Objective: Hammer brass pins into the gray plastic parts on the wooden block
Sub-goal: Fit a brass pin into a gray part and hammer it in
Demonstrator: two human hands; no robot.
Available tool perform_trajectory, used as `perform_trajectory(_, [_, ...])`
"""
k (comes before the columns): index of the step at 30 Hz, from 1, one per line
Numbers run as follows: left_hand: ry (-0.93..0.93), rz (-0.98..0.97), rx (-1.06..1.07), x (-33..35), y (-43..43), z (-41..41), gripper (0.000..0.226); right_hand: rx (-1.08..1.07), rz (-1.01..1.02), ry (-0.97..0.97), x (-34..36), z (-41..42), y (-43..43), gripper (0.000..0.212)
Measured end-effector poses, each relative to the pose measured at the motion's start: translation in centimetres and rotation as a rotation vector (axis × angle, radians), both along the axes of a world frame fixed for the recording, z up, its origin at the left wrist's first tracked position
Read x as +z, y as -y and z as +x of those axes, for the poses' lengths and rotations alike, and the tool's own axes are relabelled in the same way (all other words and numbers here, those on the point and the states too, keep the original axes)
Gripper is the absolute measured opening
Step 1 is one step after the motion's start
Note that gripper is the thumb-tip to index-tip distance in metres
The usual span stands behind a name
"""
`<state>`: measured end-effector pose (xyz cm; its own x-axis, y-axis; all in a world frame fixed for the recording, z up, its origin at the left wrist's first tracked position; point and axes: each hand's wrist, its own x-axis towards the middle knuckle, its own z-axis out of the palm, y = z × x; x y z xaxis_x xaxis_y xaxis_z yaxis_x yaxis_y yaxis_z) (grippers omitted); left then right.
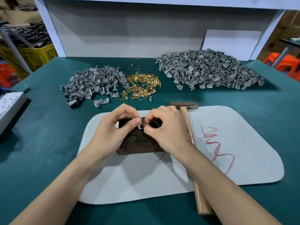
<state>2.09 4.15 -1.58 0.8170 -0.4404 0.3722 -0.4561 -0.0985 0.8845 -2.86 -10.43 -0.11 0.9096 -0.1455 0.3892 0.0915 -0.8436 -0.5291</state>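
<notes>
Left hand and right hand — fingers curled, both pinching one gray plastic part over the wooden block. Block resting on a pale pad. Hammer lying alongside, handle under the right forearm. Brass pins heaped farther back — between a smaller pile of gray parts and a larger pile.

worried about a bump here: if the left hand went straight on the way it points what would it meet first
Probably the right hand: the left hand points forward and right over the wooden block, and both hands' fingertips meet at the small gray part pinched between them.
</notes>
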Motion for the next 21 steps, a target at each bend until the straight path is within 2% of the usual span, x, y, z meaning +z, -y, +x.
perform_trajectory(17, [-0.054,-0.001,-0.074,-0.66,-0.52,0.89,0.024,0.028,0.203,-0.062,0.05,0.18,0.37,0.006])
perform_trajectory(21, [-0.095,-0.023,-0.077,-0.7,-0.49,0.89,0.026,0.037,0.265,-0.078,-0.04,0.26,0.6,0.014])
